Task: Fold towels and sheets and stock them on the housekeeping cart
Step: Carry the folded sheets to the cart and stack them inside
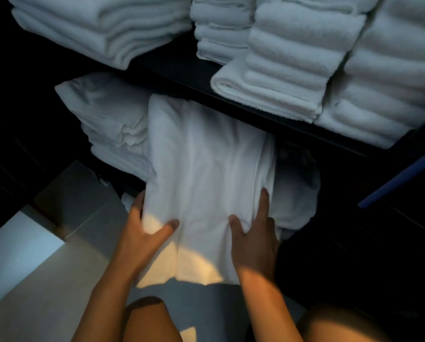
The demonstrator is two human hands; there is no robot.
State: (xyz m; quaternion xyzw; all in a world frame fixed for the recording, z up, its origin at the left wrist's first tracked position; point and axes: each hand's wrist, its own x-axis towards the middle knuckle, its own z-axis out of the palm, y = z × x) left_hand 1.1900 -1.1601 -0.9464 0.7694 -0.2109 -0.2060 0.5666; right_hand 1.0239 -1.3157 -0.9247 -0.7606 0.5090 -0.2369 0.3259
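Bare knees (152, 322) sit lowest in view above a pale tiled floor (34, 280), and ahead a dark cart shelf (181, 67) carries stacks of folded white towels (292, 62), with its front edge overhanging the far end of the folded white sheet (206, 169). Beside that sheet on the lower level lies a rumpled pile of white linen (107, 119). Both grips pinch the sheet's near end: left hand (144, 233) with thumb on top and fingers beneath, right hand (255, 233) with thumb and forefinger spread over its right edge.

Both hands, L (142, 233) & R (254, 233), thumbs up top.
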